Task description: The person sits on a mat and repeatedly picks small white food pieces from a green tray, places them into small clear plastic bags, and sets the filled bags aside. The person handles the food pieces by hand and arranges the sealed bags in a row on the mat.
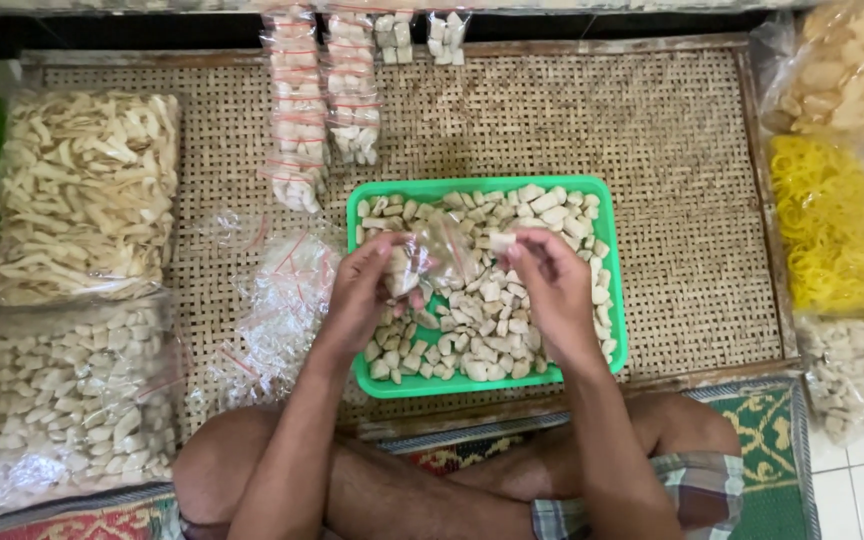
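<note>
While the left hand (367,290) pinches a limp, slippery small clear bag (430,258) by its mouth, the right hand (552,285) grips one light, brittle cracker piece (502,241) between its fingertips.

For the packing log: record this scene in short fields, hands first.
left hand: holds small clear bag open above green tray
right hand: pinches one pale cracker piece beside the bag's mouth
tray contents: loose pale cracker pieces
left of tray: pile of empty clear bags
behind tray: rows of filled small bags
surface: woven mat
</note>
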